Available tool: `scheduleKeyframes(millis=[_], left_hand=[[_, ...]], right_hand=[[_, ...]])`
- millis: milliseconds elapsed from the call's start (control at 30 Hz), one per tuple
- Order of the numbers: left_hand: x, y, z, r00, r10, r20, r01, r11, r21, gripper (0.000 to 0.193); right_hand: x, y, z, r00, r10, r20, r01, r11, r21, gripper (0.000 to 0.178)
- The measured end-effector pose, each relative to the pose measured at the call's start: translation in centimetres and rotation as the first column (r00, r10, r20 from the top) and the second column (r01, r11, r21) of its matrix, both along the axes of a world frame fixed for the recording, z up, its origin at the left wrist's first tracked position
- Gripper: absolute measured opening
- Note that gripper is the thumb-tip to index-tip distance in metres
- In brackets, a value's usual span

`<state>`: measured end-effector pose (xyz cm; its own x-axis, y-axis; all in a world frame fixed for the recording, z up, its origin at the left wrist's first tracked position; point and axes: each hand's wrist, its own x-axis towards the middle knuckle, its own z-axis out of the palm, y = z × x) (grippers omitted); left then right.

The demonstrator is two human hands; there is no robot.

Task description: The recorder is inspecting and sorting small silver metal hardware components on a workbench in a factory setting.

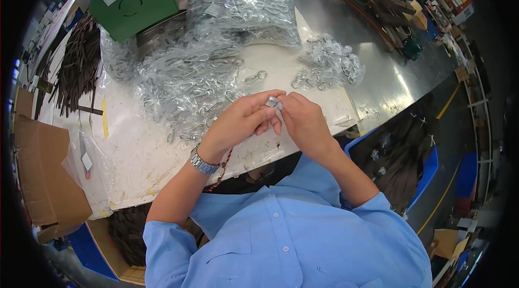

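Note:
Above the near part of the white work surface, my left hand (244, 119) and my right hand (306, 124) meet, fingertips closed. Between them they pinch a small silvery piece (274, 102) that looks wrapped in clear plastic; fingers cover most of it, so its exact kind is hidden. Just beyond lies a single metal snap hook (256, 76). Left of my hands spreads a large heap of snap hooks in clear plastic (186, 80). A smaller pile of crumpled clear plastic (335, 61) with metal hooks among it lies to the right.
A bulging bag of hooks (259, 4) stands at the back beside a green machine (138, 4). Dark brown strips (81, 64) hang at the left, above a cardboard box (46, 166). A blue bin (427, 177) of dark strips sits right, below the table edge.

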<state>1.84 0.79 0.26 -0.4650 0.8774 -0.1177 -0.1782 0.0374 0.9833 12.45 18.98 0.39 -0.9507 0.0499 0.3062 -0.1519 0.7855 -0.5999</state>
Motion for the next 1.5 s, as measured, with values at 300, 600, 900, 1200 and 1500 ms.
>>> scheduleKeyframes(millis=[300, 600, 900, 1200, 1500], left_hand=[[0.8, 0.8, -1.8, 0.923, 0.295, -0.246, -0.321, 0.944, -0.072, 0.032], [-2.6, -1.1, -0.3, 0.827, 0.558, 0.074, -0.562, 0.826, 0.056, 0.026], [-2.8, -0.9, -0.8, 0.842, 0.537, 0.05, -0.538, 0.842, 0.03, 0.026], [-1.8, -0.1, -0.3, 0.749, 0.554, -0.364, -0.545, 0.827, 0.137, 0.027], [-2.3, -1.4, -0.2, 0.827, 0.311, -0.469, -0.437, 0.88, -0.187, 0.021]], right_hand=[[-0.5, -0.6, -1.0, 0.999, -0.002, 0.033, -0.001, 0.996, 0.085, 0.017], [-4.7, 6.4, 2.7, 0.919, -0.366, -0.148, 0.392, 0.888, 0.238, 0.037], [-10.0, 2.0, -3.4, 0.999, 0.032, -0.036, -0.016, 0.928, 0.372, 0.021], [-5.9, 3.1, -0.3, 1.0, -0.001, -0.019, 0.003, 0.992, 0.124, 0.014], [-3.5, 2.5, 1.1, 0.945, 0.167, 0.282, -0.065, 0.939, -0.338, 0.014]])
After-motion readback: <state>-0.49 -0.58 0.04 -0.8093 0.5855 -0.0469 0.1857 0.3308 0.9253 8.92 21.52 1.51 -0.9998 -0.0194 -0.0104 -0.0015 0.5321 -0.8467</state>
